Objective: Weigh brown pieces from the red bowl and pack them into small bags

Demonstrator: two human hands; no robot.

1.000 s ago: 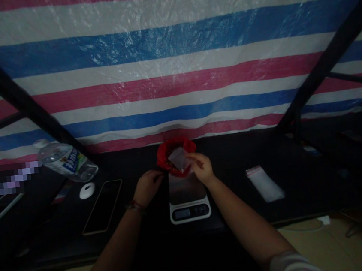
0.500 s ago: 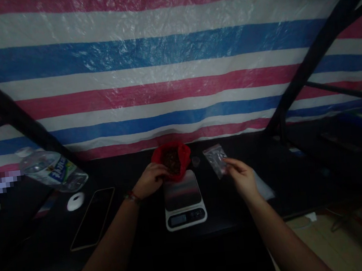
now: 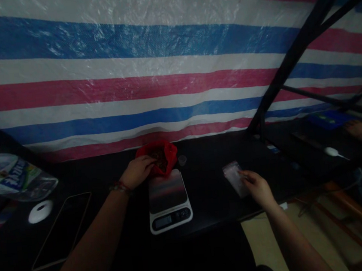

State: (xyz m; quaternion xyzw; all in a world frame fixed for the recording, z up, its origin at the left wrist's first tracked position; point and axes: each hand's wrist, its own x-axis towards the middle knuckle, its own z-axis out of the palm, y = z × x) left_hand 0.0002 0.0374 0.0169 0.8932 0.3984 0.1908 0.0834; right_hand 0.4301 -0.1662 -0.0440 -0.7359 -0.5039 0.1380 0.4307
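A red plastic bag, its mouth open, holds small brown pieces that I cannot make out exactly. My left hand is closed on the near left rim of this bag. Just in front of it lies a white kitchen scale with a metal plate; the bag's front edge meets the scale's far end. Off to the right, my right hand pinches a small clear zip bag low over the black table. Whether other bags lie beneath it is hard to see.
Right of the red bag stands a small clear cup. On the left are a phone, a white round object and a tilted plastic bottle. Another person's hand is at far right, near a blue item.
My view has turned to the right. My right hand has brought the zip bag right and down, away from the scale. My left hand stays at the red bag's rim.
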